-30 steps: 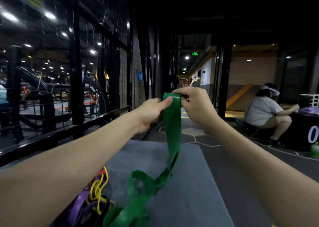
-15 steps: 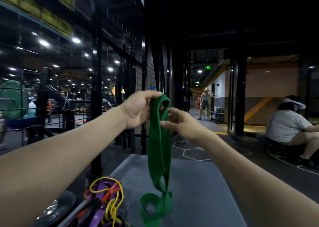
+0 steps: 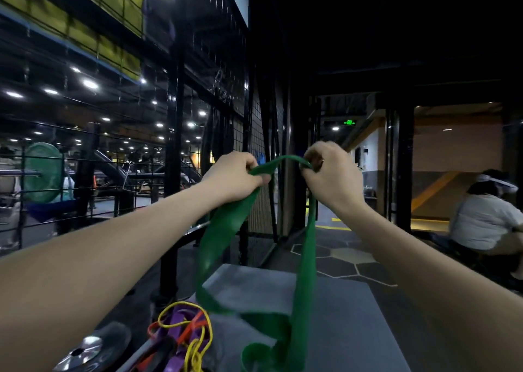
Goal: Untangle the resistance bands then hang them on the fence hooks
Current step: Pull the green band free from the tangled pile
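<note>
Untangling step: left hand (image 3: 235, 177) and right hand (image 3: 329, 173) grip wide green rubber band (image 3: 223, 230), spread at 12 o'clock; next likely shake lower twist free.

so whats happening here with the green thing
A person is working on a green resistance band, holding its top loop up with both hands. The left hand and right hand each grip it, held apart so the band arches between them and two strands hang down. The lower end is twisted above a grey mat. A tangle of yellow, purple and orange bands lies at lower left. The band is not yet hung on the wire fence.
</note>
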A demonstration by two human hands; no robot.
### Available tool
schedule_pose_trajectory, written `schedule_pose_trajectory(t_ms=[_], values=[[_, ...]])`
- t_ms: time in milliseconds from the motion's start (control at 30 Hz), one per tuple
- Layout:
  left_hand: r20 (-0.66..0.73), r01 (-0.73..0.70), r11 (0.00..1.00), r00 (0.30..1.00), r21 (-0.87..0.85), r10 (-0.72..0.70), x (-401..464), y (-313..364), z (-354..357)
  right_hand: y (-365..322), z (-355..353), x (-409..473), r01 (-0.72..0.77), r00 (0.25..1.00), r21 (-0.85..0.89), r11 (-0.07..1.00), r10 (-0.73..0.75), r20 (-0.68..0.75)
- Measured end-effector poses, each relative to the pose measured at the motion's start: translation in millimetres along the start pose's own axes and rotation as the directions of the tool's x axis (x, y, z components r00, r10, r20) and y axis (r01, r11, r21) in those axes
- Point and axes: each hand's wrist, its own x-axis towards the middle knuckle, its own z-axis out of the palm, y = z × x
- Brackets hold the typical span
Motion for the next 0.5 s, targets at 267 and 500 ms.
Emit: schedule_pose_trajectory(t_ms=[267, 500], values=[[0.344, 0.182, 0.852, 0.939, -0.491, -0.002, 0, 6, 10, -6, -2, -8, 0.028, 0.942, 0.212, 0.977, -0.097, 0.321], [0.491, 0.293, 0.747, 0.869, -0.597, 0.052, -8, -9, -2, 2, -8, -11, 0.06, 0.859, 0.319, 0.946, -0.212, 0.466]])
